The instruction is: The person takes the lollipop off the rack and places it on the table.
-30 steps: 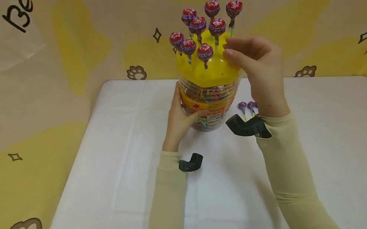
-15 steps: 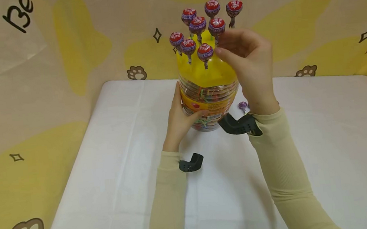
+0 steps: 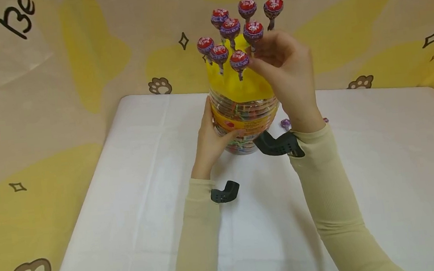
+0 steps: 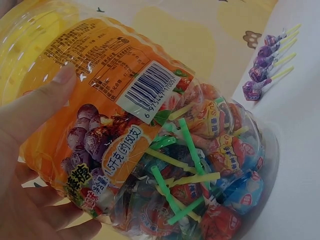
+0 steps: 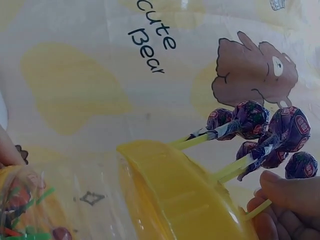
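My left hand (image 3: 210, 142) grips the side of a clear plastic jar (image 3: 244, 117), thumb over its orange label (image 4: 92, 55). Through the jar wall, wrapped lollipops with green and yellow sticks show in the left wrist view. Several purple-and-red lollipops stand upright in the yellow lid (image 3: 232, 87), their sticks set into its top. At the lid's right side, my right hand (image 3: 290, 75) pinches the yellow stick (image 5: 260, 207) of one lollipop between thumb and fingers. In the right wrist view that stick's lower end meets the lid.
Several purple lollipops (image 4: 257, 72) lie in a row on the white table (image 3: 383, 171), partly behind my right wrist in the head view. A yellow-patterned cloth backdrop (image 3: 349, 29) rises behind the table's far edge.
My right hand has shifted left, from the lid's right edge in among the lollipops, and now pinches a stick. My left hand keeps its hold on the jar.
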A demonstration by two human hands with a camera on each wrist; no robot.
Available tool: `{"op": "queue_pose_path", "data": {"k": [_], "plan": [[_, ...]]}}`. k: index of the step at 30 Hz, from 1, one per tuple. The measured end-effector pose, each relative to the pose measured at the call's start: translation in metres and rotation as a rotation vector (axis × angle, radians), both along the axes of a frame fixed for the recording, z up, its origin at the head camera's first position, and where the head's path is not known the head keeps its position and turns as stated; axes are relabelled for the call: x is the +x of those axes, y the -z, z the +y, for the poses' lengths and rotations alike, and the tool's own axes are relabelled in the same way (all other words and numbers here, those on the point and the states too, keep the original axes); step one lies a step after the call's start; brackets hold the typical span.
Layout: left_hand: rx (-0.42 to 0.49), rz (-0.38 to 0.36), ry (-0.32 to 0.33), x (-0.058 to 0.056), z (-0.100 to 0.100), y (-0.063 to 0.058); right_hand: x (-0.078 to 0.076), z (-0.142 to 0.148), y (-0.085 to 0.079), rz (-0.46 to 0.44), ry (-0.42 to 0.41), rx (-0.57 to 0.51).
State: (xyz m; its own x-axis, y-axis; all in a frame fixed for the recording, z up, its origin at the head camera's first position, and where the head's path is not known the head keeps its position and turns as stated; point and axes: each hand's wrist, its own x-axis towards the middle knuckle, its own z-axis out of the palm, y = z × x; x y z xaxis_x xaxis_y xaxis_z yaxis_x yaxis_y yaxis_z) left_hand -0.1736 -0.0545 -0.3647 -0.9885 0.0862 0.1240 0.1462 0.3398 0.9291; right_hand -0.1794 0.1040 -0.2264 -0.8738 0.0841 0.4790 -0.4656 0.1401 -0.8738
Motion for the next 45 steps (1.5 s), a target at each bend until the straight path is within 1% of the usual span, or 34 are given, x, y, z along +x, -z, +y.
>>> {"op": "queue_pose_path", "data": {"k": [3,10,18,21,25,27,34,41,45], "plan": [[0.003,0.004,-0.001,-0.001,-0.001,0.000,-0.002,-0.001,-0.001,-0.002,-0.005,-0.016],[0.005,0.017,0.000,-0.002,-0.001,0.001,-0.004,-0.002,-0.002,0.011,-0.004,-0.096],[-0.002,0.011,-0.004,-0.002,-0.001,0.002,-0.004,-0.004,0.002,0.155,0.027,-0.084],[-0.002,0.007,-0.006,-0.002,-0.001,0.002,-0.004,-0.004,0.000,0.126,0.011,-0.134],[0.000,0.010,-0.005,-0.002,-0.001,0.001,-0.003,-0.003,-0.003,0.058,-0.028,-0.230],[0.001,0.012,-0.002,-0.002,-0.001,0.001,-0.003,-0.002,-0.003,0.050,-0.050,-0.264],[0.006,0.013,0.001,-0.002,-0.001,0.002,0.000,0.001,-0.006,0.015,-0.168,-0.356],[0.017,0.020,0.005,-0.002,-0.001,0.002,0.007,0.010,-0.006,-0.034,-0.245,-0.434],[0.018,0.013,0.002,-0.002,-0.001,0.002,0.011,0.014,-0.005,-0.044,-0.284,-0.478]]}}
